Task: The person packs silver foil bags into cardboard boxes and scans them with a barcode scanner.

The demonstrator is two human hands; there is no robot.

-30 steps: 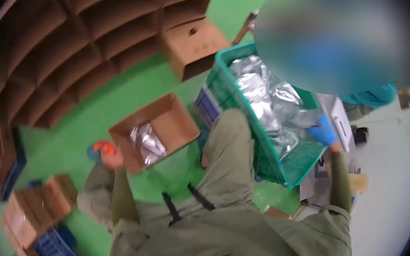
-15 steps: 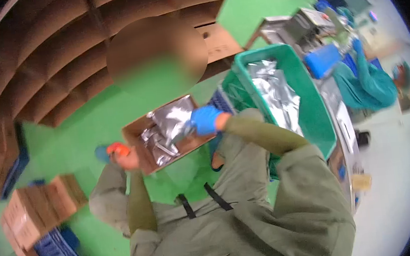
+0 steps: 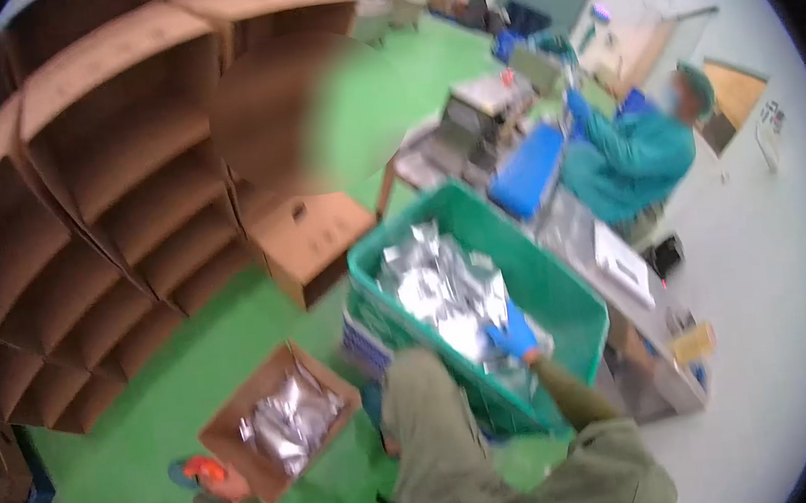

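My right hand (image 3: 513,333), in a blue glove, reaches into a green crate (image 3: 575,302) with its fingers apart, touching the silver foil pouches (image 3: 442,292) there. Low on the left, my left hand (image 3: 223,482) is closed beside an open cardboard box (image 3: 329,436); something orange-red shows at its fingers, too blurred to identify. More silver pouches (image 3: 293,415) lie inside that box.
Stacked open cardboard boxes (image 3: 129,172) rise at the left. A closed carton (image 3: 313,231) stands behind the crate. To the right, a person in teal (image 3: 634,163) works at a metal table (image 3: 567,224) near a blue bin (image 3: 527,170).
My right hand has gone from the pouch at the cardboard box to the pouches in the green crate, letting go of the first pouch. The view has turned rightward.
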